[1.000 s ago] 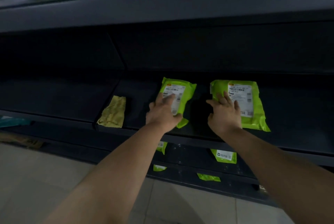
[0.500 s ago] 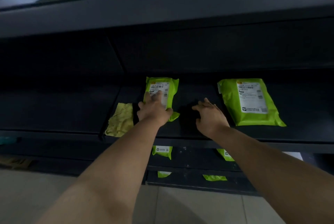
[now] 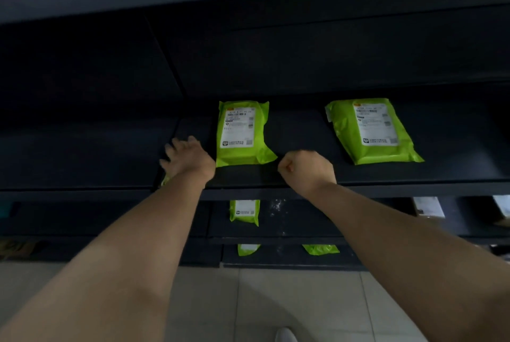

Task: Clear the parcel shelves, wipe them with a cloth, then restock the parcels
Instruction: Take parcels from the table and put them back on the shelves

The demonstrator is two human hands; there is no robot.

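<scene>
Shelf [image 3: 414, 176]: left parcel [image 3: 242, 134] and right parcel [image 3: 369, 131] lie flat, well apart. Left hand [image 3: 187, 160] just left of left parcel; right hand [image 3: 306, 169] between them, at front edge. Lower shelf [image 3: 331, 220]: third parcel [image 3: 245, 212], below left parcel.

The green parcels [image 3: 242, 134] are glossy, crinkled plastic with matt white paper labels [image 3: 375, 125]. The dark shelf [image 3: 303, 176] looks smooth, matt metal. Floor tiles [image 3: 298, 300] look smooth.

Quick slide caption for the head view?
Two green parcels on a dark shelf; left hand spread, right hand fisted between them.
</scene>
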